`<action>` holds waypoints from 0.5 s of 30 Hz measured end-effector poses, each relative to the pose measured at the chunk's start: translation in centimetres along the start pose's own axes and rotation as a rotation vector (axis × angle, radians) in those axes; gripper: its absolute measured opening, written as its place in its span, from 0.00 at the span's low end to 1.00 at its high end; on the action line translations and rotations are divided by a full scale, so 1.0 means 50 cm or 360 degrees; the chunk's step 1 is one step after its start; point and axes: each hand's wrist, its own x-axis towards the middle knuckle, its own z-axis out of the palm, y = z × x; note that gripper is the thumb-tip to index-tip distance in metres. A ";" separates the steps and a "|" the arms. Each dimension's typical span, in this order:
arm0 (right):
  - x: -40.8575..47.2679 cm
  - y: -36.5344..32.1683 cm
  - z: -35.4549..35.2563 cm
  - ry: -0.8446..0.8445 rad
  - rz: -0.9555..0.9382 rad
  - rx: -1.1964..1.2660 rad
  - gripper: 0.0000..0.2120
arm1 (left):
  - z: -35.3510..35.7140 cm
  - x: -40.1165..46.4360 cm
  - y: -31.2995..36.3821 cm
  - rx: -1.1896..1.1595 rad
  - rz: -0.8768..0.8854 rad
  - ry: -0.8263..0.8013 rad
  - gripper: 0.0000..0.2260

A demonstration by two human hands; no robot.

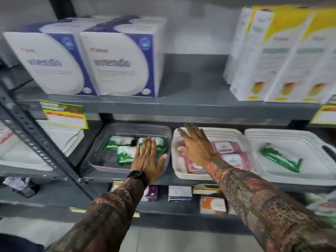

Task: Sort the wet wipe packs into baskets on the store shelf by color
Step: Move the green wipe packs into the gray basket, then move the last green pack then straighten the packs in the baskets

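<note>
Both hands are out over the middle shelf (163,178), flat and empty; the left hand (147,157) lies spread, palm down, over the near right corner of the grey basket (109,165), its fingertips above a green pack, while the right hand (197,148) reaches, fingers splayed, over the left part of the white basket (231,132) that holds the pink packs (229,153). Neither hand pinches or grips anything — whether the left palm actually presses on the pack beneath it, I cannot tell.

The sorting looks nearly done: the green packs (125,148) sit together in the grey basket, about three of them, slightly overlapped; the pink ones fill the white basket beside it. One stray green pack (281,158) lies alone, tilted, in the far-right white basket (291,180), well apart from its fellows; that, I judge, is the piece left to move. The next move would call for the right hand to swing right, close on that pack and carry it across the pink basket to the grey one.

The packs are soft, glossy film pouches — flat, printed with leaves on the green, a white label on the pink; they should squash a little when gripped.
</note>
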 end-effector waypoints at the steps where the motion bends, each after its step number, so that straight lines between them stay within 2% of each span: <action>1: -0.024 0.052 -0.014 0.0001 0.0069 -0.0003 0.37 | 0.014 0.012 0.048 0.0003 0.0060 -0.0008 0.42; 6: -0.189 0.337 -0.074 -0.0119 0.0550 -0.0025 0.34 | 0.102 0.037 0.284 0.0074 0.0257 -0.0160 0.40; 10: -0.285 0.496 -0.089 -0.0351 0.0929 0.0058 0.34 | 0.155 0.024 0.343 0.0129 0.0139 -0.0275 0.37; 15: -0.324 0.604 -0.087 -0.0549 0.1085 0.0118 0.36 | 0.178 0.010 0.354 0.0216 -0.0011 -0.0315 0.39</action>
